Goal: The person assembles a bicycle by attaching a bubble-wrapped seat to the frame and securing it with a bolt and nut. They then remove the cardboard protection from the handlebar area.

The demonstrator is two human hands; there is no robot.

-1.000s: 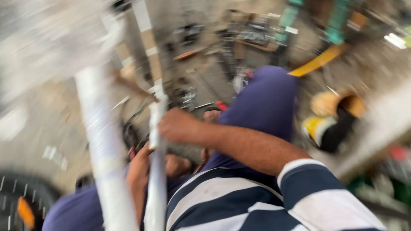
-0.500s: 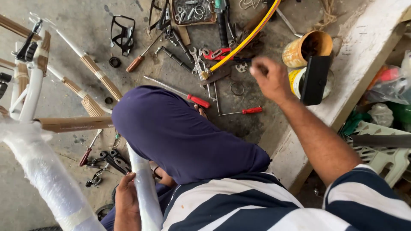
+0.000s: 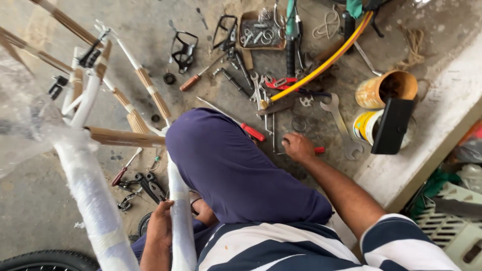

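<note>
Left hand [image 3: 159,228] steadies the wrapped bicycle tube [image 3: 181,221], fingers closed around it; right hand [image 3: 297,147] grips a red-handled tool [image 3: 318,149] on the floor [image 3: 30,211].

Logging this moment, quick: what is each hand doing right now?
Left hand: closed around the white wrapped tube.
Right hand: down on a red-handled tool on the floor; grip cannot be told.

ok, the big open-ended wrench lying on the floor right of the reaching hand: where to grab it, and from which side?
Take the big wrench by its flat shank, mid-length, from above. It lies flat on the concrete floor, long axis running away from the person, and its jawed ends are wider and awkward to pinch. The right hand is just beside its near end; the left hand is on the wrapped white tube.
</note>
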